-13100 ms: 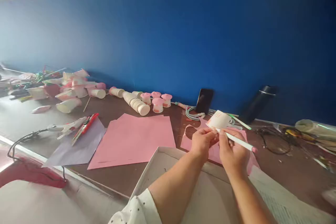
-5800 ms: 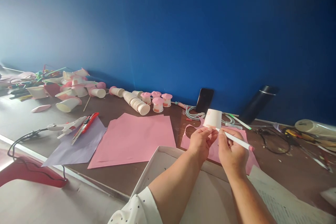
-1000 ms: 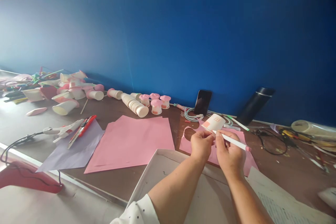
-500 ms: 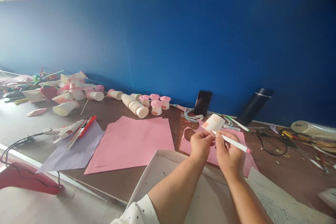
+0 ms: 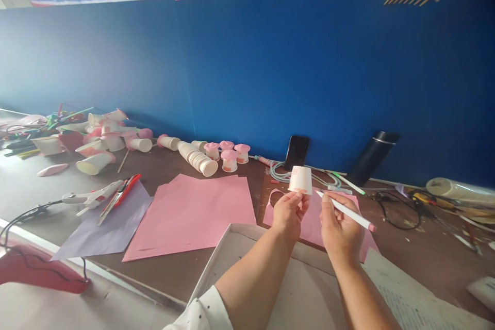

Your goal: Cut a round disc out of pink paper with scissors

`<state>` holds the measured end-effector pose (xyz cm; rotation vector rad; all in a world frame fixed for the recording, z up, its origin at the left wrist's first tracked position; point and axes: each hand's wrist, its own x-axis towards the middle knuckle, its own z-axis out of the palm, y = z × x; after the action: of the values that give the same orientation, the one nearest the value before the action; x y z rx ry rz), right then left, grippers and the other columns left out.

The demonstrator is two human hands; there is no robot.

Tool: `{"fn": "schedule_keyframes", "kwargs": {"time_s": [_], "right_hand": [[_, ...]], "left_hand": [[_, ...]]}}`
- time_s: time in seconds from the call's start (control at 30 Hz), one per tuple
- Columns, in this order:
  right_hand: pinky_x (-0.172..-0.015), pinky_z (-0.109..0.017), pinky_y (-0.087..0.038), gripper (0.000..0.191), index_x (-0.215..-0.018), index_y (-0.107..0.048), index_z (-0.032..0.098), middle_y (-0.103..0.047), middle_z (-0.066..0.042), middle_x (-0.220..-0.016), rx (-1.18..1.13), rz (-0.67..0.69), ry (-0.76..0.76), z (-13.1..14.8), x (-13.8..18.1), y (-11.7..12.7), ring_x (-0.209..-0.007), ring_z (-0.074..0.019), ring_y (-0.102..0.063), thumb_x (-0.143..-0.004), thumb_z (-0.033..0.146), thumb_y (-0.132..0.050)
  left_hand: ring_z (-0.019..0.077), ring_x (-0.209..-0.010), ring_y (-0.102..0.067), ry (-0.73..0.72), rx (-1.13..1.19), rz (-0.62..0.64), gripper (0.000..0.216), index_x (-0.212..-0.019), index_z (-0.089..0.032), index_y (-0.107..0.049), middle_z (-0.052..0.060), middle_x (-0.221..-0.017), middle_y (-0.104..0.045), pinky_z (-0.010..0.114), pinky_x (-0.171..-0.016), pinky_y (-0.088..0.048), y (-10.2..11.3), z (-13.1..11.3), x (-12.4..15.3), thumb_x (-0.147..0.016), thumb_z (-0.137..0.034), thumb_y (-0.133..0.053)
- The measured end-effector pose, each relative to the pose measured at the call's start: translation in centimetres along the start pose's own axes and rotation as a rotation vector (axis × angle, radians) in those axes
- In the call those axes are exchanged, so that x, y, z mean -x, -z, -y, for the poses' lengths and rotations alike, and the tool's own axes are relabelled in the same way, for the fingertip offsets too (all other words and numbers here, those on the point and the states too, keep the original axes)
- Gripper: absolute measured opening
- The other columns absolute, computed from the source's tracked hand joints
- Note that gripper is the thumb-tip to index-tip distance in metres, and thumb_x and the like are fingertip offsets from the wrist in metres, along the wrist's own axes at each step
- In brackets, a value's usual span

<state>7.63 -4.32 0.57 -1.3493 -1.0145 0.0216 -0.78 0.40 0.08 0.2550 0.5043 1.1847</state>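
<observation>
My left hand [image 5: 286,212] pinches the rim of a small white paper cup [image 5: 300,180], held upside down and upright, with a pink mark on its side. My right hand [image 5: 339,225] grips a white marker with a pink end [image 5: 345,211]; its tip points toward the cup but sits a little to the right of it, not touching. Both hands hover above a cut pink paper sheet [image 5: 314,221] and the far rim of a white cardboard box [image 5: 232,247].
Large pink sheets [image 5: 193,214] and a lilac sheet [image 5: 112,219] lie to the left, with scissors and a glue gun [image 5: 101,197]. A lying stack of cups [image 5: 198,158], pink-topped cups [image 5: 229,153], a phone [image 5: 297,152], a black flask [image 5: 372,157] and cables line the blue wall.
The cup was tilted with the marker tip on it; now my left hand has turned it upright and shifted it left, and the marker tip has come off it.
</observation>
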Motion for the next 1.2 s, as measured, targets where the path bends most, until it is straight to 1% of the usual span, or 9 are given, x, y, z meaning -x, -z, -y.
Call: {"fn": "schedule_keyframes", "kwargs": {"time_s": [0.13,0.3,0.37,0.57,0.73,0.87,1.07,1.2], "right_hand": [[-0.060,-0.034,-0.055,0.037,-0.095,-0.070,0.017,-0.073,-0.010,-0.077,0.085,0.037,-0.006,0.12,-0.03,0.03,-0.063,-0.0225,-0.068,-0.088,0.053,-0.064],[-0.059,-0.034,-0.055,0.037,-0.094,-0.072,0.018,-0.073,-0.009,-0.073,0.155,0.085,-0.003,0.08,0.03,0.00,-0.060,-0.0226,-0.067,-0.087,0.052,-0.063],[-0.058,-0.034,-0.055,0.036,-0.094,-0.072,0.018,-0.073,-0.009,-0.073,0.157,0.096,0.008,0.13,0.06,0.01,-0.059,-0.0223,-0.066,-0.088,0.052,-0.063],[-0.058,-0.033,-0.055,0.034,-0.092,-0.071,0.018,-0.075,-0.010,-0.076,0.166,0.112,0.058,0.28,0.05,0.00,-0.060,-0.0220,-0.066,-0.089,0.051,-0.063],[-0.057,-0.033,-0.054,0.034,-0.091,-0.072,0.018,-0.075,-0.011,-0.078,0.182,0.112,0.064,0.27,0.05,-0.07,-0.059,-0.0217,-0.066,-0.089,0.050,-0.062],[-0.057,-0.033,-0.054,0.036,-0.092,-0.073,0.017,-0.075,-0.012,-0.078,0.207,0.102,0.051,0.23,0.05,-0.08,-0.060,-0.0223,-0.066,-0.088,0.051,-0.062],[-0.058,-0.035,-0.054,0.038,-0.091,-0.073,0.017,-0.075,-0.013,-0.079,0.214,0.088,0.047,-0.02,-0.01,-0.09,-0.059,-0.0227,-0.066,-0.087,0.053,-0.061],[-0.056,-0.034,-0.054,0.040,-0.090,-0.073,0.017,-0.076,-0.013,-0.079,0.217,0.090,0.045,-0.11,-0.01,-0.07,-0.060,-0.0229,-0.066,-0.087,0.055,-0.062]], "left_hand": [[0.0091,-0.073,-0.065,0.005,-0.004,0.008,0.005,-0.078,-0.008,-0.076,0.008,-0.083,-0.070,0.018,-0.074,-0.054,0.07,0.06,-0.05,-0.077,-0.009,-0.081],[0.0089,-0.071,-0.064,0.013,-0.019,0.068,0.014,-0.080,-0.007,-0.076,0.007,-0.080,-0.069,0.019,-0.077,-0.054,0.28,0.36,-0.14,-0.073,-0.013,-0.086],[0.0090,-0.071,-0.063,0.009,-0.028,0.080,0.018,-0.080,-0.007,-0.076,0.007,-0.079,-0.068,0.020,-0.077,-0.054,0.33,0.51,-0.13,-0.070,-0.015,-0.088],[0.0103,-0.068,-0.062,0.004,-0.064,0.056,0.032,-0.075,-0.008,-0.073,0.005,-0.074,-0.066,0.024,-0.078,-0.053,0.16,0.71,0.03,-0.059,-0.024,-0.096],[0.0120,-0.069,-0.062,0.002,-0.124,0.065,0.041,-0.073,-0.009,-0.072,0.005,-0.073,-0.066,0.030,-0.083,-0.054,0.15,0.81,-0.06,-0.053,-0.032,-0.100],[0.0130,-0.068,-0.063,0.003,-0.150,0.055,0.044,-0.071,-0.010,-0.070,0.006,-0.073,-0.066,0.033,-0.085,-0.055,0.22,0.97,-0.19,-0.050,-0.035,-0.100],[0.0119,-0.066,-0.062,-0.009,-0.125,0.025,0.047,-0.067,-0.010,-0.069,0.005,-0.070,-0.066,0.031,-0.081,-0.056,-0.16,0.79,0.02,-0.045,-0.034,-0.102],[0.0115,-0.065,-0.061,-0.001,-0.122,0.017,0.043,-0.067,-0.010,-0.069,0.005,-0.069,-0.065,0.030,-0.079,-0.056,-0.36,0.66,0.20,-0.047,-0.031,-0.101]]}}
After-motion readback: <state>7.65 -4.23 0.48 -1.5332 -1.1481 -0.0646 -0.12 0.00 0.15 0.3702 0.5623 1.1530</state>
